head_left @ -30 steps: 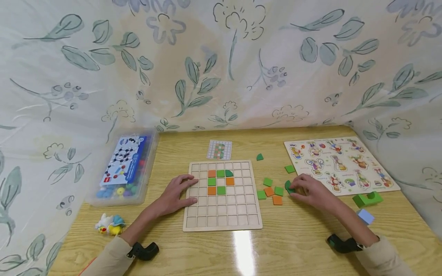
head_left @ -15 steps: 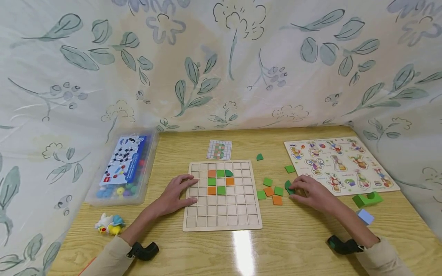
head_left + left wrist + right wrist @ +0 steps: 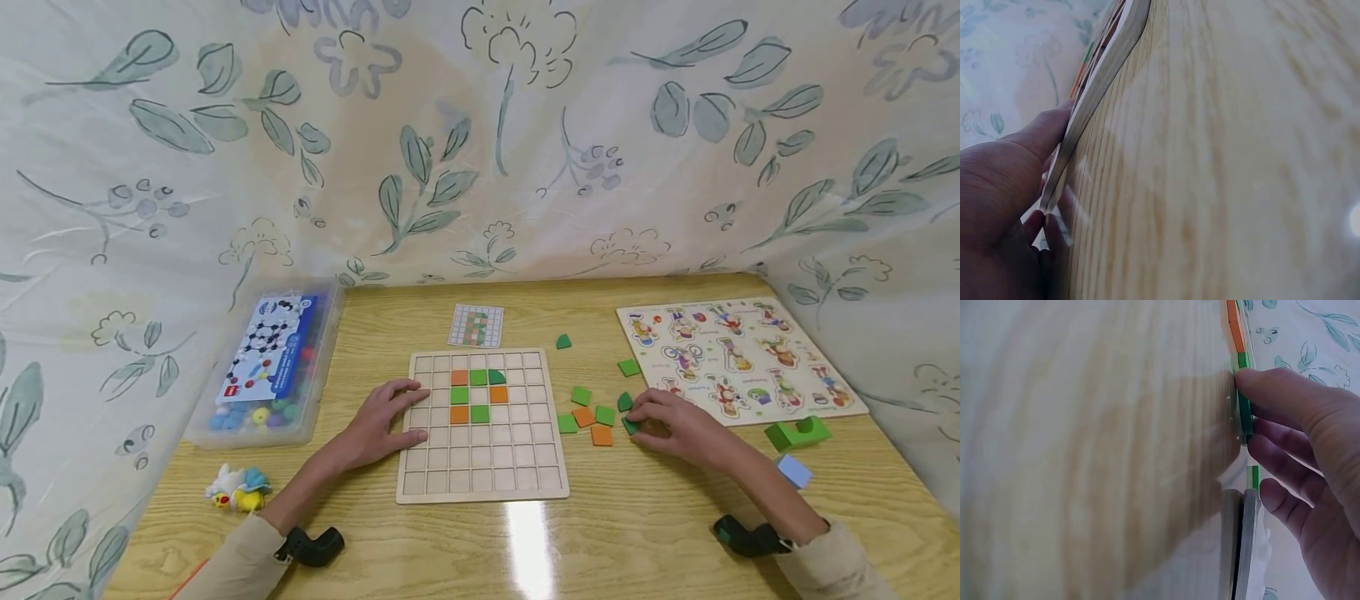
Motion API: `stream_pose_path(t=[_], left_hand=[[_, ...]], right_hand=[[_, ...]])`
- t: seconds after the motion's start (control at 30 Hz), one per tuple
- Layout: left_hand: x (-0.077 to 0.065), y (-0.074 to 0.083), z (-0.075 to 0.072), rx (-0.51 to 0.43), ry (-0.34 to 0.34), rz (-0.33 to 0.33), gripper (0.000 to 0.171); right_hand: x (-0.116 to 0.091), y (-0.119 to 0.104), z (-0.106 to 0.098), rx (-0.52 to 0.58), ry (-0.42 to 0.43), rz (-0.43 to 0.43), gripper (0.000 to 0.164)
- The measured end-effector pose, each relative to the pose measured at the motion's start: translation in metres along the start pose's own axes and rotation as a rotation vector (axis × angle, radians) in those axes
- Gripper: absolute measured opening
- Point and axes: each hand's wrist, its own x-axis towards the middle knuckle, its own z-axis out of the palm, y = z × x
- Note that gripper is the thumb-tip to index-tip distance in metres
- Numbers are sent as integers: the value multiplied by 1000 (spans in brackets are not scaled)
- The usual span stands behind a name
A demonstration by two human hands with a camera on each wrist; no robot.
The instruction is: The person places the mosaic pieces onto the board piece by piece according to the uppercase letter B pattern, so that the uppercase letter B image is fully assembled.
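Observation:
My left hand [image 3: 378, 422] rests at the left edge of a square wooden grid board [image 3: 482, 482], its thumb and fingertips touching the rim. In the board's upper cells sit several orange and green square tiles and one dark green quarter-circle tile [image 3: 497, 377]. To the right of the board, my right hand [image 3: 686, 425] pinches a dark green tile [image 3: 630, 426] between thumb and fingers, low at the tabletop; the fingertips partly cover it. In the right wrist view this green tile [image 3: 1245, 419] shows edge-on. Another dark green rounded tile [image 3: 625, 401] lies just beyond those fingertips.
Loose green and orange tiles [image 3: 602, 435] lie between board and right hand. A pattern card [image 3: 476, 326] is behind the board. A picture puzzle board [image 3: 742, 358], green block [image 3: 797, 434] and blue block [image 3: 794, 471] stand right. A plastic box [image 3: 262, 358] and toy figure [image 3: 238, 488] stand left.
My right hand has shifted slightly toward me. Two dark green tiles now show apart by its fingertips, where one showed before. The left hand has not moved.

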Motion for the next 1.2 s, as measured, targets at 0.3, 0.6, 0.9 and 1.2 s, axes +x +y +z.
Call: stream_pose_path(t=[0.3, 0.6, 0.9, 1.2], left_hand=[[-1, -1, 0, 7, 2, 6, 60], [0, -1, 0, 9, 10, 19, 59], [-1, -3, 2, 10, 25, 39, 60], [-1, -3, 1, -7, 9, 20, 61]], right_hand=[[3, -1, 3, -29, -17, 4, 20], [6, -5, 3, -103, 19, -77, 25], [7, -6, 0, -84, -3, -120, 31], [7, -7, 0, -80, -15, -99, 29]])
